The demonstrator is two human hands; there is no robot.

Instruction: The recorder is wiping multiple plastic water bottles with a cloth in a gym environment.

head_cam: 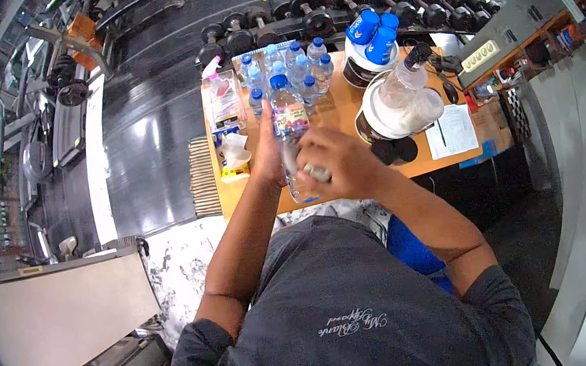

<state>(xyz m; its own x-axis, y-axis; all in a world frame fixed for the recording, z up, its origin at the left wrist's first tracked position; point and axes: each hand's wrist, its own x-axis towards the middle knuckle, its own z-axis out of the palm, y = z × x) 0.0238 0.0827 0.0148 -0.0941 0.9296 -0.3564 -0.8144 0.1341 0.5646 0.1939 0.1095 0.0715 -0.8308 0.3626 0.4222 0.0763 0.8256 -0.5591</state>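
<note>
My left hand [268, 155] is closed around the side of a large clear plastic water bottle [291, 118] with a blue cap and a colourful label. The bottle is held in front of me over the near edge of the wooden table [337, 120]. In my right hand [346, 161] is a small wad of pale cloth or tissue [317, 172], pressed against or close to the bottle's lower side; motion blurs the fingers. Just beyond stand several smaller blue-capped water bottles [302, 69]. Left of them is a spray bottle with a pink trigger [212, 68], and a wipes pack [234, 160] lies nearer.
White tubs on the right carry blue containers [381, 41] and clear plastic bottles [409, 88]. A paper sheet [451, 130] with a pen lies at the right corner. Beyond the table is a row of dumbbells [314, 14]; a power strip [480, 55] sits at right.
</note>
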